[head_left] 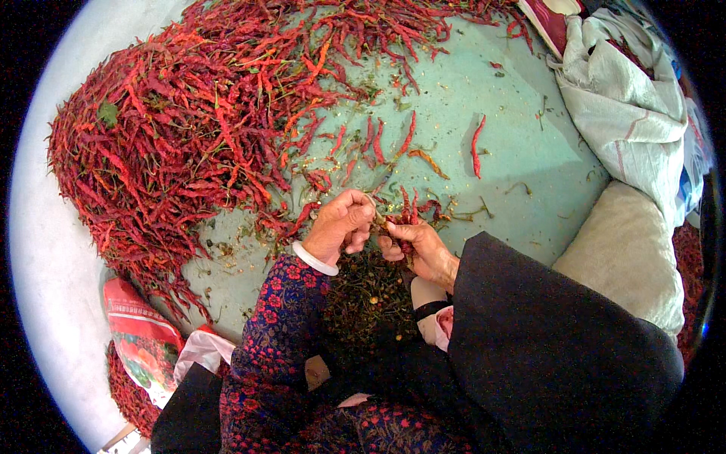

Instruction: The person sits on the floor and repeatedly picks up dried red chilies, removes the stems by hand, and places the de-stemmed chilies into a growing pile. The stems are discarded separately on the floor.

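In the middle of the view my hands are close together, in front of my lap. Closed with thumb against fingers, my left hand (345,225) pinches the thin stems (379,219) of some chilies. A white bangle (314,260) circles that wrist. My right hand (425,251) is wrapped round a small bunch of dried red chilies (409,210), their red ends showing past the fingers. Below both hands lies a dark pile of loose stems and caps (370,295).
A large heap of red chilies (181,129) spreads over the left and far side. Several single chilies (476,147) lie scattered on the pale green sheet (522,197). To the right are a white woven sack (624,98) and a beige cushion (628,253); a red printed bag (140,333) sits lower left.
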Available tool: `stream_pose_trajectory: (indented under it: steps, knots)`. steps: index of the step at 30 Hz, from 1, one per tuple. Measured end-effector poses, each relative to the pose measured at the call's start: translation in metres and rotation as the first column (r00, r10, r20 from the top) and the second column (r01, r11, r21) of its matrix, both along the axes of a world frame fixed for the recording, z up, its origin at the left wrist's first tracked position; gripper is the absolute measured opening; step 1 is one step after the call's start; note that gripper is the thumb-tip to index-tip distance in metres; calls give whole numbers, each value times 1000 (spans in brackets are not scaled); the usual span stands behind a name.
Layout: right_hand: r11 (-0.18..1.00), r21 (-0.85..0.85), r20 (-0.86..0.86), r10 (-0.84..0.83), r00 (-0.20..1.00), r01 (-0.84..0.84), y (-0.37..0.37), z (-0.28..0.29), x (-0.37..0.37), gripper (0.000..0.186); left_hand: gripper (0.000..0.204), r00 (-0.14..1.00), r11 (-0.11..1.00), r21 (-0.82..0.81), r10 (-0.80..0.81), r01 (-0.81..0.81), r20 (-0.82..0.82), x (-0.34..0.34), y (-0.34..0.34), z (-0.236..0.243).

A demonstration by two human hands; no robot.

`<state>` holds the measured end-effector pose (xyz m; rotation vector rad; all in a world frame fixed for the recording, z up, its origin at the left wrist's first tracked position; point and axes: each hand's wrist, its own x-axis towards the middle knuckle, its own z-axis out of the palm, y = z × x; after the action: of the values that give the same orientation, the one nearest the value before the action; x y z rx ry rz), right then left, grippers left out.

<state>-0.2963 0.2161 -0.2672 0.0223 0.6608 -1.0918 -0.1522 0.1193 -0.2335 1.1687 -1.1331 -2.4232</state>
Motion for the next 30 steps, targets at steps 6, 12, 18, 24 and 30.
stream_pose_trajectory:
  steps: [6, 12, 18, 24, 30]
  knots:
    - [1000, 0, 77, -22, 997, 22, 2, -5, -3, 15, 18, 991, 979, -153, -129, 134, 42, -4, 1, 6]
    - [998, 54, -79, -13, 997, 17, -2, 8, -1, 12, 11, 999, 894, -447, -28, 17, -18, -12, 15, -13]
    - [996, -2, -123, -90, 988, 90, 1, 7, 1, 12, 10, 996, 944, -325, 79, -61, 41, -16, 20, -15]
    - [994, 26, -220, -95, 971, 103, 0, 2, 2, 11, 9, 983, 966, -205, 172, -157, 59, -21, 26, -10]
    - [989, 33, -318, -129, 939, 148, -2, 6, 5, 8, 7, 935, 900, 267, 354, -344, 12, -18, 28, -15]
